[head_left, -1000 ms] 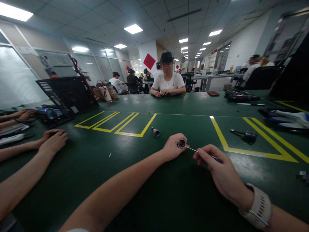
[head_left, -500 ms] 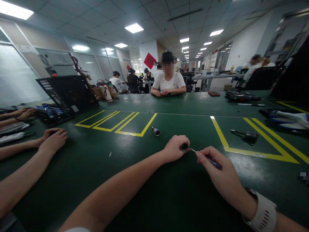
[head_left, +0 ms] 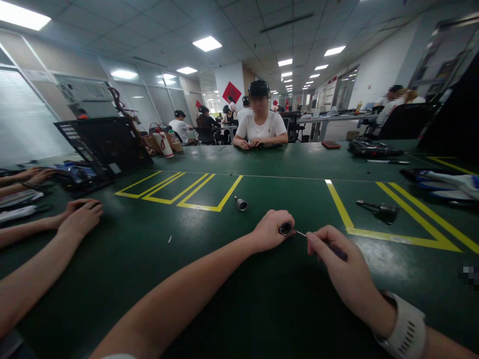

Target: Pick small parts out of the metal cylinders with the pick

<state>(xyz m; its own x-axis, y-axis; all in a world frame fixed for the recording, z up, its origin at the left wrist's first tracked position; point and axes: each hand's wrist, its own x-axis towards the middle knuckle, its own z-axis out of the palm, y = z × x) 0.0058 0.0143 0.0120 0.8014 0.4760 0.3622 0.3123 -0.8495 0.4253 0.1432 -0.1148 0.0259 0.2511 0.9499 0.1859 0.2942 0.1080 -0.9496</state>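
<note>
In the head view, my left hand (head_left: 272, 230) is closed around a dark cylindrical part (head_left: 285, 229), whose round metal-rimmed opening faces me. My right hand (head_left: 335, 257) grips a thin screwdriver (head_left: 340, 252) by its dark handle. The screwdriver's slim shaft points left, its tip close to the cylindrical part; whether the two touch I cannot tell. Beyond my left hand, a small silver metal piece with a round end (head_left: 242, 203) lies on the green table (head_left: 224, 279). To the right lies a dark tool-like part with a thin shaft (head_left: 383, 211), inside a yellow tape outline.
Another person's hands (head_left: 80, 217) rest on the table at left, near a black computer case (head_left: 108, 144). A person (head_left: 261, 124) sits opposite. At right lie a black bundle (head_left: 374, 147), a red-brown flat object (head_left: 331, 144) and blue-white items (head_left: 445, 184).
My right hand has drawn the screwdriver slightly to the right, its tip backing away from the cylindrical part's opening. My left hand stays in place.
</note>
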